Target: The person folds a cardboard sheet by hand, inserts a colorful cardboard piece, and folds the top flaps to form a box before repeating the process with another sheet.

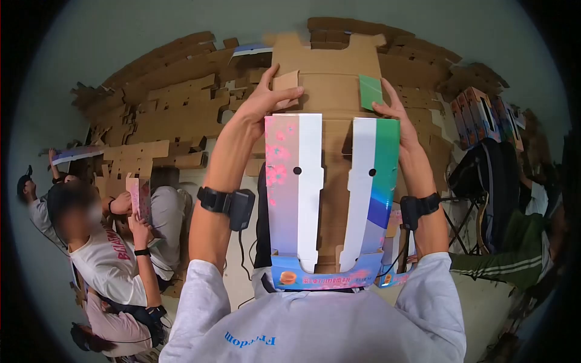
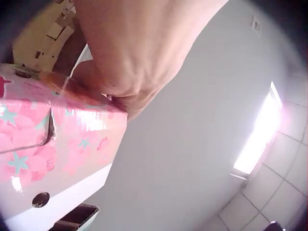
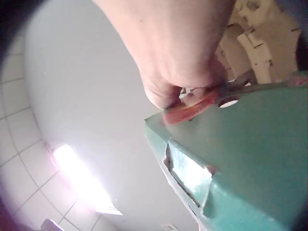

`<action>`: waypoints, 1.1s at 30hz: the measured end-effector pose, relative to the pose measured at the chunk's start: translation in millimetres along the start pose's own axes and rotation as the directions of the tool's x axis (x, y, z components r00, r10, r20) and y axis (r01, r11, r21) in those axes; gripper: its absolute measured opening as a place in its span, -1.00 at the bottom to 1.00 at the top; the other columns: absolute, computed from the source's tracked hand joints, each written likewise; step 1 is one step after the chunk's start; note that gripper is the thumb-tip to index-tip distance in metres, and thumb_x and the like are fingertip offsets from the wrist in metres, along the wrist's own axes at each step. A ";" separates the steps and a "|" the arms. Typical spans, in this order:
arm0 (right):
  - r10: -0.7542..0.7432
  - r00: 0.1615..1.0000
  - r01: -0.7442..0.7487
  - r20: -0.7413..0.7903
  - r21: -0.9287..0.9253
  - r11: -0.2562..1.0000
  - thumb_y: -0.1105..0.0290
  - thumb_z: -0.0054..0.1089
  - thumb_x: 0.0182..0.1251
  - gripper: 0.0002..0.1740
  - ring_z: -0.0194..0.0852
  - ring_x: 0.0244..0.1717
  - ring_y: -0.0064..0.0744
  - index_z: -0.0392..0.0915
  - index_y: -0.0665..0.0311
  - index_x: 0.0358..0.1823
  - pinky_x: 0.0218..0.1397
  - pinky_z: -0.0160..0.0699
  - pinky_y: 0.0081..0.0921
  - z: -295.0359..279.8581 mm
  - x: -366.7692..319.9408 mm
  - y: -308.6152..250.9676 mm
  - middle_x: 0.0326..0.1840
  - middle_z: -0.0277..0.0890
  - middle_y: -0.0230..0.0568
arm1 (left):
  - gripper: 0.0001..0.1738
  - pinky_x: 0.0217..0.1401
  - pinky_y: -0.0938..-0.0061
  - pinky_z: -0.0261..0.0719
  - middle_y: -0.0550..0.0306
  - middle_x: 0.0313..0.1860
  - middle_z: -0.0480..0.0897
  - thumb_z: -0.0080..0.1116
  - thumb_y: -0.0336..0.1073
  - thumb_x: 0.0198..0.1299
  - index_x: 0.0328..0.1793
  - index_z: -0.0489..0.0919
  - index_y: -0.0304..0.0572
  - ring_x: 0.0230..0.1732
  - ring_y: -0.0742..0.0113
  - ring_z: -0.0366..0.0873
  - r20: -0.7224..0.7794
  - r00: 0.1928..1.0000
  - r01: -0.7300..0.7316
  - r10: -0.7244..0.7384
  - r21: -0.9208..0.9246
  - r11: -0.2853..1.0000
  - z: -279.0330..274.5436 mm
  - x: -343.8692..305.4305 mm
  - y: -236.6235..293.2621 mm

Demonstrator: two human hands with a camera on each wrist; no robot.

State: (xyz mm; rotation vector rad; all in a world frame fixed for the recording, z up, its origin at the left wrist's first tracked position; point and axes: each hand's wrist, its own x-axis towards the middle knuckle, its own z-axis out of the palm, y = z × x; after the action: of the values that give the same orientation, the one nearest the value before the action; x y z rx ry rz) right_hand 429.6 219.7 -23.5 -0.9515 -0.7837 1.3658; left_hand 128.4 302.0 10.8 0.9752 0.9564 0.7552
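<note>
A partly folded cardboard box (image 1: 336, 163) stands in front of my chest, its brown inside showing between two printed sides. One side has pink blossoms, the other is green and blue. My left hand (image 1: 266, 100) grips the box's far left corner, thumb over a small pale flap (image 1: 287, 81). At the far right corner my right hand (image 1: 396, 112) holds the box beside a small green flap (image 1: 370, 92), thumb on the inside. A wide brown flap (image 1: 330, 57) extends beyond both hands. The left wrist view shows the blossom side (image 2: 72, 130); in the right wrist view the green side (image 3: 255, 144) fills the lower right.
Stacks of flat brown cardboard (image 1: 175, 103) lie ahead along the wall. Finished-looking printed boxes (image 1: 484, 115) stand at the right, near a black bag (image 1: 484, 181). On the left a seated person (image 1: 121, 254) handles a pink printed piece (image 1: 140, 199). Another printed box (image 1: 396, 254) stands below right.
</note>
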 end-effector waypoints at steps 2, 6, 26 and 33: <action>0.012 0.999 -0.013 0.034 0.021 1.000 0.59 0.38 0.35 -0.01 0.57 0.41 -0.21 0.05 0.23 0.76 0.37 0.69 -0.28 -7.7 2.8 5.8 0.61 0.37 0.04 | 0.37 0.23 0.25 0.76 -0.29 0.54 0.44 0.59 -0.43 0.19 0.90 -0.23 0.09 0.43 0.06 0.58 -0.062 0.997 -0.051 0.051 0.001 0.999 2.9 3.7 -6.9; 0.032 0.999 -0.032 -0.001 0.027 0.999 0.69 0.31 0.29 -0.18 0.63 0.27 -0.30 0.26 0.29 0.60 0.24 0.72 -0.37 -11.4 -3.2 12.2 0.40 0.54 -0.07 | 0.05 0.06 0.35 0.72 0.01 0.25 0.64 0.51 -0.40 0.29 0.83 0.13 -0.01 0.09 0.34 0.64 -0.105 0.989 -0.113 0.105 -0.074 0.991 6.3 -13.9 -13.9; -0.120 0.992 0.113 -0.036 -0.160 0.981 0.66 0.13 0.33 -0.74 0.61 0.39 -0.24 0.63 0.42 0.02 0.44 0.59 -0.42 -33.8 -80.4 -9.9 0.53 0.50 0.12 | -0.88 0.49 0.23 0.48 0.01 0.18 0.64 0.11 -0.58 0.18 -0.28 0.62 -0.21 0.56 0.08 0.39 0.169 0.952 -0.245 0.257 -0.090 0.965 0.1 -57.3 -28.5; -0.105 0.975 0.079 -0.197 -0.134 0.988 0.75 -0.03 0.23 -0.78 0.53 0.39 -0.33 0.49 0.35 -0.16 0.38 0.59 -0.45 -19.9 -98.7 19.6 0.63 0.37 0.08 | -0.56 0.46 0.32 0.48 -0.06 0.58 0.43 -0.15 -0.54 0.17 -0.07 0.80 -0.29 0.60 0.12 0.38 -0.014 0.935 -0.348 0.354 0.151 0.925 32.6 -53.5 -52.3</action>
State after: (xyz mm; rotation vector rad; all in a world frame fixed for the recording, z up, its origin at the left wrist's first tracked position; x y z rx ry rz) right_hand 431.7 118.9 -42.3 -1.1207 -0.7542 1.1281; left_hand 142.4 225.1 -12.5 1.2852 0.8914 1.0192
